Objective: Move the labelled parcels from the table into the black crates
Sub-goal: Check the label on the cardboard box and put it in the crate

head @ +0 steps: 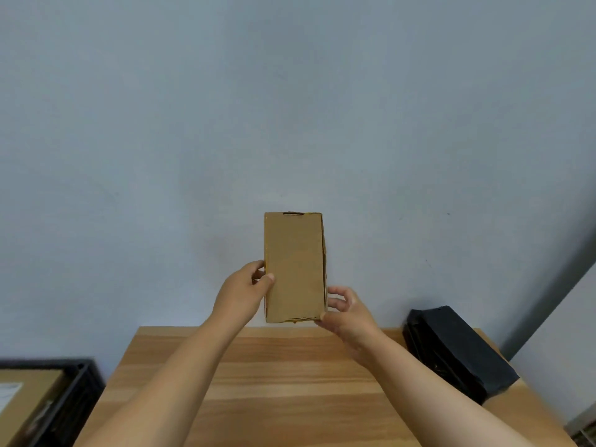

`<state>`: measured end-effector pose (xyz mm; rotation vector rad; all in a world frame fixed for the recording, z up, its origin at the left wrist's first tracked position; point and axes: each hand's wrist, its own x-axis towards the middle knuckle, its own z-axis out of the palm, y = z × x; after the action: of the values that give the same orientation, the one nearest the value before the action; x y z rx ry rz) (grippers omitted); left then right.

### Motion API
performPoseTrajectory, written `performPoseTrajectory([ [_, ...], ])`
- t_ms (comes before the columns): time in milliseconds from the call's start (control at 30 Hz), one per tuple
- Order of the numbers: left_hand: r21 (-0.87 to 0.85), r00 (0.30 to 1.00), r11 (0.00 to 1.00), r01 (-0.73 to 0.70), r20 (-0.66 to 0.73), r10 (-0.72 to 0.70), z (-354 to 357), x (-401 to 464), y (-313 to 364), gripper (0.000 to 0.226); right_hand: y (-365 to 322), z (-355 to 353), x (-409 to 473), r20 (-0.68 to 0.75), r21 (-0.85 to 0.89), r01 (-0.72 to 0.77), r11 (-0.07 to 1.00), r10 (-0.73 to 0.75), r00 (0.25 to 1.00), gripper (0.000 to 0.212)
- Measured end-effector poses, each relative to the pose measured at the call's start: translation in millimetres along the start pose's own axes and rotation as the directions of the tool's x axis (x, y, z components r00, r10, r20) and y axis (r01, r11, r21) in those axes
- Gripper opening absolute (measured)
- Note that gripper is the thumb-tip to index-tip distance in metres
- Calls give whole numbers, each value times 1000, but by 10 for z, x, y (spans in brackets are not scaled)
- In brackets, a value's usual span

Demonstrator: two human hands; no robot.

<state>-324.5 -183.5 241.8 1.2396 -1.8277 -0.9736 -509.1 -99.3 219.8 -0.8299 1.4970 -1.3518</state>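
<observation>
both hands (pixel 245 293) (pixel 346 312) grip brown parcel (pixel 295 269) above worktop (pixel 274 382); one parcel (pixel 25 398) crated already, black parcel (pixel 461 350) left.

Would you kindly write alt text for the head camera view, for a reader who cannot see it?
Both hands, left hand and right hand, hold a plain cardboard parcel upright above a wooden table. A black crate holding a labelled box sits lower left; a black package lies on the table's right.

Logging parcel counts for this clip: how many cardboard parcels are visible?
2. One cardboard parcel is held upright above the table by both hands; another lies in the black crate at lower left. More may be hidden out of frame.
</observation>
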Motion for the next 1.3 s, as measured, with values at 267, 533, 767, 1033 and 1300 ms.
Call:
performPoseTrajectory([
  [267, -119, 987, 992, -50, -156, 31, -410, -80, 183, 31, -583, 332, -99, 44, -330, 263, 906, -264, 964, 42],
  [533, -175, 979, 978, -115, -187, 82, -627, -119, 296, 22, -843, 459, -147, 84, -111, 174, 978, -166, 983, 36],
  [767, -314, 999, 949, 10, -31, -20, -686, -186, 369, 29, -829, 453, -219, 116, -1, 119, 993, -118, 986, 38],
  [1033, -403, 997, 912, -71, -69, 47, -612, -196, 427, 46, -851, 344, -259, 162, 17, 204, 979, -204, 966, 43],
  [1300, 324, 915, 925, -198, -276, 292, -527, -134, 543, 98, -1101, 233, -219, 76, -109, 295, 949, -288, 955, 54],
])
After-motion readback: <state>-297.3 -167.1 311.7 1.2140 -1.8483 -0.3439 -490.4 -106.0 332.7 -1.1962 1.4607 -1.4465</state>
